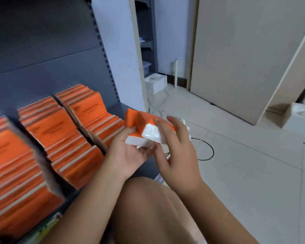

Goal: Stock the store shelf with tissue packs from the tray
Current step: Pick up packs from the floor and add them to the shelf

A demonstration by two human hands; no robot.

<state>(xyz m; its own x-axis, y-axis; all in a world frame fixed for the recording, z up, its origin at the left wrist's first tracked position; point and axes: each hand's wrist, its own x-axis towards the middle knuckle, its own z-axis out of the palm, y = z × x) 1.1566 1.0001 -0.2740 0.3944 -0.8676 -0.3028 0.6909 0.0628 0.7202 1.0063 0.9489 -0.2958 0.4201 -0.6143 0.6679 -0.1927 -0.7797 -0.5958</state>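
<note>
Along the shelf (42, 55), three rows of orange tissue packs (63, 138) lean back, leaving bare deck at its right end. Just off that end, the left hand (128, 155) cups two loose packs (136, 120) from below, thumb curled on top, and the right hand (176, 152) pinches the nearer one between fingers and thumb. The two sit skewed against each other. A slack grip would likely drop one beside the shelf, and a hasty shove could topple the leaning rows.

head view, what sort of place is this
Probably a shop mock-up or stockroom: a dark slotted retail shelf stocked with rows of orange tissue packs, beside a tiled floor with loose cables.
</note>
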